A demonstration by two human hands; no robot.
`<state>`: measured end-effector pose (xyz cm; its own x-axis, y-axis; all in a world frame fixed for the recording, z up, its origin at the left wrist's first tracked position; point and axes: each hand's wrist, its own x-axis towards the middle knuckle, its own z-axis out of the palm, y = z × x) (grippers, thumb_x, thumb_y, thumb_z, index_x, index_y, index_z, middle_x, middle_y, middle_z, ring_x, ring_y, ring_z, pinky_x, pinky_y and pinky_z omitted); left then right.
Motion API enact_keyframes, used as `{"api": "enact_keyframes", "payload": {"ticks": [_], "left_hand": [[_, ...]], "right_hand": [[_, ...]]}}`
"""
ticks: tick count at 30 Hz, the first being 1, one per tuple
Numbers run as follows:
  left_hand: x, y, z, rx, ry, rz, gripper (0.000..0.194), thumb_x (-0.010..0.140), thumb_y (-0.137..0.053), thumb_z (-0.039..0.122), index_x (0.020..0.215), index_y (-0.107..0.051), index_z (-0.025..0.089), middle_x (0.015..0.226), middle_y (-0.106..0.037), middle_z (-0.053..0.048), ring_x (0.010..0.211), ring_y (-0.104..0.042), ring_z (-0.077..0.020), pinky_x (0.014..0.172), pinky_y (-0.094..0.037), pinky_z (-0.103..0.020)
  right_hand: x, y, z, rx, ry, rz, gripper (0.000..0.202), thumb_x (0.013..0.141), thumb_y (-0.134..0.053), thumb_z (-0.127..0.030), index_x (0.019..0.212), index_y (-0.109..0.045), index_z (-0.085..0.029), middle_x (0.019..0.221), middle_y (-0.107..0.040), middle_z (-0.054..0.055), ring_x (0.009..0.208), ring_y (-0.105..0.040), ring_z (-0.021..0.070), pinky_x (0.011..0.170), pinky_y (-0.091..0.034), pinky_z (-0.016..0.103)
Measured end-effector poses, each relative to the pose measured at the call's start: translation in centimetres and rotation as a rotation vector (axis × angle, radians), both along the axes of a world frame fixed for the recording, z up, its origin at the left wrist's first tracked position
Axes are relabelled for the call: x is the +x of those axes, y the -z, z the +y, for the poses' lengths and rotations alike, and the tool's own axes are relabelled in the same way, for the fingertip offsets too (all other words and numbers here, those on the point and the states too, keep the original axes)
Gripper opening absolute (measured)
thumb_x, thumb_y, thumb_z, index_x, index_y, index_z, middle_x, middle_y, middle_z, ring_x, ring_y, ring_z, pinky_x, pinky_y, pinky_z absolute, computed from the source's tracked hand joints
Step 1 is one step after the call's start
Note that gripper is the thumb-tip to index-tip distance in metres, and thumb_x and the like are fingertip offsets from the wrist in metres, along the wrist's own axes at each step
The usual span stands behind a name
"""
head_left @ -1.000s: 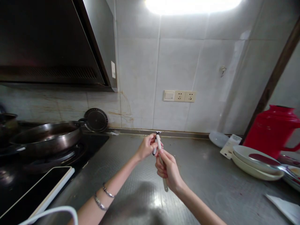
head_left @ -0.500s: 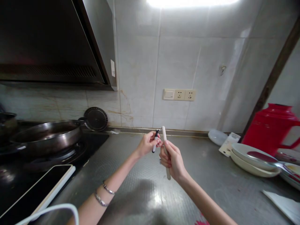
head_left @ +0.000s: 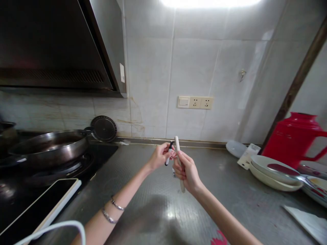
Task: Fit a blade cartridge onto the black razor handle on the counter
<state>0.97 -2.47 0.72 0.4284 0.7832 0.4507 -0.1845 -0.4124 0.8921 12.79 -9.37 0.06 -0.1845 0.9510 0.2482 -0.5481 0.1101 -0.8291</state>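
Frame centre: left hand (head_left: 158, 157), fingers closed, pinches small black-and-white, plastic-looking tool (head_left: 170, 147), top leaning right. Right hand (head_left: 189, 172) wraps slim off-white handle (head_left: 176, 143), near-upright, top leaning left; upper end just beside tool's black head.

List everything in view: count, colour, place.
Tool: one, black-white, left hand
Stick: one, whitish, right hand
Hood: one, dark, upper left
Light: one, white, top
Outlet panel: one, cream, wall
Hook: one, metallic, wall
Stove: one, black, left
Pan: one, silver, on stove
Pot: one, dark, left edge
Disc: one, black, behind stove
Phone: one, black-white, lower left
Cable: one, white, lower left
Counter: one, grey, centre
Dishes: at least four, mostly white, right
Flask: one, red, right
Card: one, white, right
Sheet: one, white, lower right
Patch: one, red, bottom
Bracelets: two, silver, left forearm
Hands: two, centre
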Motion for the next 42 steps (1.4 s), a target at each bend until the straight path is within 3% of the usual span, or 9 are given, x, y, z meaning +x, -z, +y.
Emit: {"api": "enact_keyframes", "payload": {"ticks": [5,10,13,17,23,29,32,37,42], "left_hand": [[-0.4,-0.4,0.1,0.021,-0.066,0.036,0.02,0.07,-0.062,0.025,0.083,-0.052,0.013,0.07,-0.06,-0.001,0.063,-0.058,-0.0107,0.061,-0.046,-0.023],[-1.0,-0.7,0.4,0.086,-0.042,0.076,0.017,0.074,-0.058,0.023,0.086,-0.051,0.014,0.082,-0.064,-0.006,0.078,-0.061,-0.014,0.072,-0.047,-0.026],[-1.7,-1.0,0.5,0.204,-0.079,0.15,0.013,0.077,-0.055,0.023,0.086,-0.051,0.014,0.091,-0.064,-0.008,0.085,-0.059,-0.0145,0.075,-0.044,-0.026],[-2.5,-1.6,0.3,0.435,-0.214,0.355,0.01,0.082,-0.049,0.024,0.086,-0.053,0.016,0.083,-0.062,-0.002,0.078,-0.055,-0.0128,0.07,-0.04,-0.022],[-2.7,-2.0,-0.3,0.603,-0.293,0.551,0.012,0.082,-0.045,0.018,0.087,-0.056,0.018,0.071,-0.057,0.002,0.062,-0.05,-0.0102,0.06,-0.035,-0.018],[-2.3,-1.7,-0.5,0.603,-0.225,0.585,0.025,0.079,-0.042,0.01,0.097,-0.056,0.02,0.087,-0.065,-0.003,0.082,-0.059,-0.0153,0.074,-0.041,-0.022],[-2.2,-1.5,-0.4,0.616,-0.213,0.596,0.028,0.08,-0.038,0.009,0.1,-0.056,0.019,0.097,-0.064,-0.004,0.089,-0.059,-0.0158,0.078,-0.041,-0.024],[-2.0,-1.3,-0.3,0.581,-0.244,0.589,0.019,0.082,-0.044,0.016,0.095,-0.057,0.02,0.087,-0.066,-0.002,0.084,-0.061,-0.0157,0.075,-0.042,-0.022],[-1.9,-1.3,-0.5,0.589,-0.246,0.57,0.017,0.081,-0.046,0.017,0.093,-0.059,0.02,0.081,-0.065,-0.002,0.078,-0.061,-0.0149,0.071,-0.043,-0.021]], "right_hand": [[-0.3,0.6,-0.7,-0.027,-0.091,-0.067,0.029,0.08,-0.053,-0.048,0.077,-0.051,-0.018,0.042,-0.029,-0.011,0.034,-0.01,0.0016,0.03,-0.007,0.014],[2.2,-2.6,-0.3,0.212,0.042,-0.173,0.03,0.085,-0.045,-0.045,0.087,-0.057,-0.018,0.043,-0.03,-0.009,0.034,-0.013,0.0035,0.031,-0.013,0.017],[4.5,-5.2,0.0,0.428,0.201,-0.579,0.029,0.084,-0.048,-0.041,0.094,-0.062,-0.017,0.054,-0.047,-0.003,0.042,-0.033,0.0063,0.04,-0.027,0.019],[6.9,-6.8,0.1,0.595,0.324,-0.966,0.025,0.082,-0.052,-0.037,0.079,-0.067,-0.016,0.06,-0.049,0.0,0.052,-0.038,0.0085,0.045,-0.028,0.02],[8.6,-6.6,0.7,0.547,0.112,-1.135,0.031,0.082,-0.05,-0.04,0.077,-0.068,-0.016,0.057,-0.053,0.0,0.046,-0.039,0.0084,0.042,-0.026,0.021],[8.7,-6.4,1.3,0.638,0.077,-1.218,0.039,0.083,-0.048,-0.04,0.057,-0.06,-0.015,0.047,-0.044,-0.003,0.043,-0.033,0.0068,0.043,-0.024,0.021],[8.9,-6.6,1.0,0.615,-0.038,-1.266,0.039,0.084,-0.046,-0.041,0.061,-0.063,-0.014,0.047,-0.046,-0.003,0.043,-0.035,0.0073,0.043,-0.025,0.021],[8.9,-6.9,0.5,0.588,0.064,-1.255,0.039,0.085,-0.045,-0.042,0.067,-0.066,-0.014,0.046,-0.046,-0.003,0.043,-0.036,0.0071,0.043,-0.026,0.02],[8.0,-6.1,0.9,0.576,-0.073,-1.252,0.037,0.084,-0.046,-0.041,0.069,-0.067,-0.014,0.046,-0.045,-0.003,0.042,-0.037,0.0072,0.042,-0.027,0.02]]}}
